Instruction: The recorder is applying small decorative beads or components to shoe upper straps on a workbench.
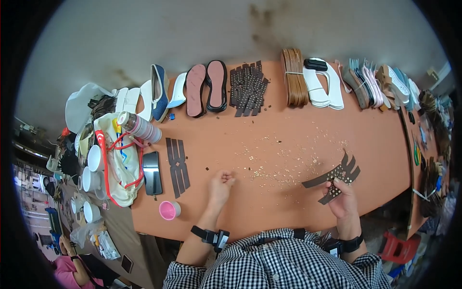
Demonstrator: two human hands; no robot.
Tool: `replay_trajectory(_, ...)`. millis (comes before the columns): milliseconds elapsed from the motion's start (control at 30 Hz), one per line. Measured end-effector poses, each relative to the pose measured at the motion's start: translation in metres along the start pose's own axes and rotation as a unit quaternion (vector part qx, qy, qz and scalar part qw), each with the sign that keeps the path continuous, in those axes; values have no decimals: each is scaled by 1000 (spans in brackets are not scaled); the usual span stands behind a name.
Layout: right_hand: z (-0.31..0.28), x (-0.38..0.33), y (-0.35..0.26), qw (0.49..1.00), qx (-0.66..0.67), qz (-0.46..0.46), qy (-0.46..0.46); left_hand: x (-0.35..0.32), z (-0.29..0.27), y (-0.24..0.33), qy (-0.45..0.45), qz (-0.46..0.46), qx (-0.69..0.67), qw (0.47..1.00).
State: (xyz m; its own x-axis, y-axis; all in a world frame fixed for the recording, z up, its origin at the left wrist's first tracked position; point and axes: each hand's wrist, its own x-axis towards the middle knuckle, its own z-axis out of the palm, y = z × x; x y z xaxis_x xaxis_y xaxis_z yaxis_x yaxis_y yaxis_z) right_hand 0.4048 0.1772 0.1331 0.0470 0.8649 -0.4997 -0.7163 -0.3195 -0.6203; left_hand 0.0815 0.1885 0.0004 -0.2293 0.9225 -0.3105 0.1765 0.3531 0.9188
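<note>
1. On the orange worktop (288, 192), at 4 o'clock, the right hand (344, 197) holds a dark studded strap (337, 176), fingers clamped on its lower end.
2. Left hand (220, 185), near centre, rests curled on the worktop; fingers together, nothing visible in them.
3. Small brass studs (274, 161) lie scattered between the hands.
4. Plain strap (177, 166), phone (152, 172) and pink cup (169, 210) lie at 9 o'clock.
5. Soles (207, 86) and a strap pile (248, 89) line the 12 o'clock edge.

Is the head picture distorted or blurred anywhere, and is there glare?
Head view: the orange table edge bends toward the rim, with black corners; even light, soft shadows; glare on the black phone; the right hand with its studded strap looks sharp.
</note>
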Motion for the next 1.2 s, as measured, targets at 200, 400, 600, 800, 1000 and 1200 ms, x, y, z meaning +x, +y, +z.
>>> replay_trajectory(200, 6, -5, -3, 997, -35, -46, -41, -5, 22, -2, -20, -41, -27, 999)
replay_trajectory(400, 16, -12, -15, 996, -14, -6, -89, 6, 53, 17, -76, 24, 65, 995)
replay_trajectory(600, -14, -5, -16, 991, 127, -30, -41, 4, 64, 32, -134, -56, -147, 978)
replay_trajectory(800, -17, -14, -19, 993, 115, -31, -13, 3, 77, 54, -283, -152, -136, 937)
replay_trajectory(1000, -12, -31, -23, 989, 89, -97, -59, 16, 59, 47, -202, -125, -246, 940)
replay_trajectory(1200, -12, -56, -21, 982, 98, -114, -115, -5, 22, 33, -164, -78, -274, 944)
